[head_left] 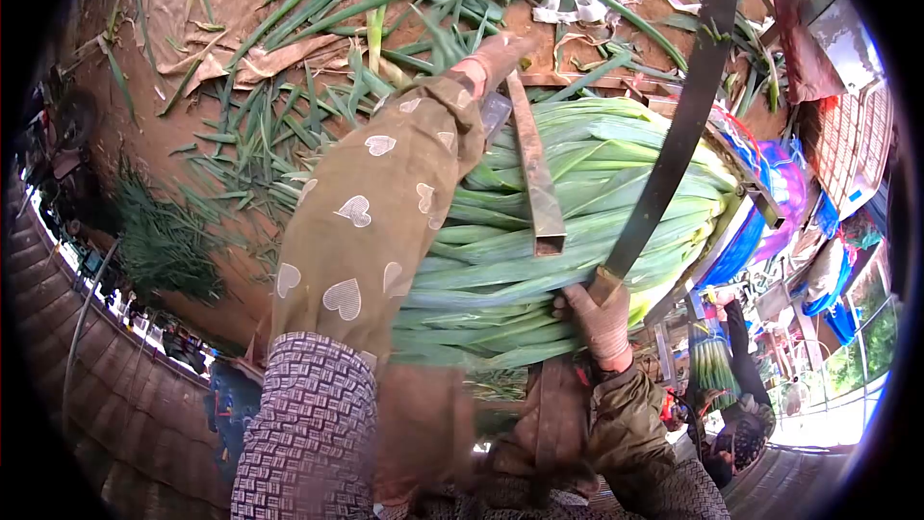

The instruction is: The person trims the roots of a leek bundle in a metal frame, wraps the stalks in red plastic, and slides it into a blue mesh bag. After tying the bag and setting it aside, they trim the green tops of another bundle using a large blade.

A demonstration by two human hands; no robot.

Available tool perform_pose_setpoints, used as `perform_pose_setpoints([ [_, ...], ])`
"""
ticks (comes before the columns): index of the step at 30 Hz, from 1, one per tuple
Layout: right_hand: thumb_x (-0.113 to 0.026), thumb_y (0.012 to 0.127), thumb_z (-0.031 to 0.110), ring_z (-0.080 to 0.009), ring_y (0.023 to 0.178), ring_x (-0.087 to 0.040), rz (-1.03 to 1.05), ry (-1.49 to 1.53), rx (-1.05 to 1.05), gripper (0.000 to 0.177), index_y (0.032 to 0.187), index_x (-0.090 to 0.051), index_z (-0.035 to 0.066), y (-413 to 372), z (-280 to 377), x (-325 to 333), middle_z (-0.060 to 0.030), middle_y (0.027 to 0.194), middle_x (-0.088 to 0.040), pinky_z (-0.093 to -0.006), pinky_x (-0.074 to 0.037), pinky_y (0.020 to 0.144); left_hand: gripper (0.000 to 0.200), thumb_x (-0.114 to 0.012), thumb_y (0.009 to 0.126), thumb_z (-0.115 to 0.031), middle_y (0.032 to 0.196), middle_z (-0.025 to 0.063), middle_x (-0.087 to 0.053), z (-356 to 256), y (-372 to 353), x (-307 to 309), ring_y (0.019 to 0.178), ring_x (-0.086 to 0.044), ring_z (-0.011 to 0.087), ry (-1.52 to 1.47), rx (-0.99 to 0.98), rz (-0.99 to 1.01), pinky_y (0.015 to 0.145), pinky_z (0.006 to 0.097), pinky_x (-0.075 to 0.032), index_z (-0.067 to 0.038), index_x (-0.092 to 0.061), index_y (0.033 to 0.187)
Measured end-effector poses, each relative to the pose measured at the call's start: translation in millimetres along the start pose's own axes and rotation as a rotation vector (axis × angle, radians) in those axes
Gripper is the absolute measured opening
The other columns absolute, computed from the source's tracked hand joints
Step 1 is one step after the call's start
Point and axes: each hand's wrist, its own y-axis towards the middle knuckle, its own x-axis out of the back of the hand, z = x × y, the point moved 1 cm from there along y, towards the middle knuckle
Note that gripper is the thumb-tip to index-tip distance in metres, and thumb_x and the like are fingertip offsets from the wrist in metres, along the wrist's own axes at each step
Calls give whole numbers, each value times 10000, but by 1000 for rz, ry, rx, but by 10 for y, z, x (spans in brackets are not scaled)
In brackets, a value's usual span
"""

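Observation:
A large bundle of leeks (577,202) lies across the middle, with its pale ends to the right and green leaves to the left. My right hand (602,323) is closed around the handle of a long knife (679,149), at the near side of the bundle. Its dark blade points up and away, above the leeks. My left hand (496,58) reaches out to the far side, close to the end of a metal bar (535,178) that lies over the leaves. Its fingers are small and blurred, and loose green leaves are beside it.
Cut leek leaves (356,0) litter the brown ground beyond the bundle and to the left. A dark green heap (168,241) lies at far left. Blue and purple plastic (775,193) is by the pale ends. Another person (746,424) holds leeks at lower right.

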Motion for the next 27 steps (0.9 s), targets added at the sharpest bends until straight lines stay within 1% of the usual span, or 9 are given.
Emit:
perform_pose_setpoints([
  [3, -669, 904, 32, -150, 650, -649, -18, -4, 4, 109, 910, -604, -55, 7, 13, 6, -93, 758, -668, -279, -534, 579, 361, -524, 889, -75, 1175, 139, -651, 489, -254, -19, 1048, -646, 338, 725, -372, 95, 851, 409, -532, -94, -613, 1238],
  [5, -671, 899, 28, -150, 649, -650, -37, 14, 23, 102, 910, -608, -52, 15, -41, 1, -89, 756, -668, -280, -534, 579, 296, -531, 893, -118, 1154, 134, -661, 921, -150, -64, 1053, -649, 307, 1099, -228, 489, 851, 402, -537, -85, -646, 1165],
  [7, -675, 897, 33, -151, 644, -650, -48, -47, 16, 109, 920, -609, -51, 14, -46, 10, -88, 759, -669, -282, -534, 573, 268, -518, 899, -113, 1124, 125, -678, 619, -303, -35, 1056, -652, 305, 910, -457, 461, 863, 397, -534, -77, -647, 1131],
  [11, -680, 895, 46, -154, 630, -647, -95, 10, 10, 126, 935, -607, -48, 8, -14, -68, -85, 770, -668, -284, -534, 557, 312, -504, 960, -257, 1204, 117, -670, 765, -272, -117, 1105, -638, 267, 502, -123, 492, 922, 382, -509, -62, -638, 1162],
  [12, -682, 895, 50, -153, 632, -647, -80, -22, 19, 135, 944, -605, -49, 41, -37, -36, -84, 774, -666, -283, -534, 554, 429, -536, 976, -371, 1231, 125, -659, 844, -271, -138, 1094, -623, 244, 324, 271, 412, 950, 385, -476, -48, -614, 1247],
  [14, -687, 895, 58, -151, 634, -646, -54, -81, 27, 153, 961, -600, -50, 25, -121, 41, -82, 782, -663, -281, -534, 549, 444, -540, 973, -385, 1224, 128, -661, 888, -410, -107, 1088, -622, 247, 107, 449, 316, 950, 385, -469, -38, -619, 1238],
  [21, -679, 899, 96, -111, 592, -605, -172, -73, 82, 173, 965, -587, -34, -178, -16, -74, -55, 745, -650, -240, -468, 505, 505, -555, 961, -437, 1197, 139, -666, 587, -934, 8, 1068, -618, 255, -140, 483, 226, 950, 386, -445, -3, -637, 1206],
  [23, -631, 890, 88, -89, 579, -581, -267, -332, -27, 97, 909, -618, -6, -448, 140, -45, -43, 694, -639, -230, -436, 505, 524, -559, 958, -451, 1189, 142, -668, 480, -1029, 26, 1063, -617, 257, -171, 479, 196, 951, 386, -438, 7, -642, 1197],
  [27, -616, 887, 110, -74, 604, -569, -215, -534, -22, 165, 951, -669, -32, -1178, 756, -105, -37, 661, -624, -245, -448, 545, 531, -600, 941, -458, 1127, 119, -667, 366, -1132, 11, 990, -600, 234, -154, 428, 107, 902, 398, -445, 13, -654, 1180],
])
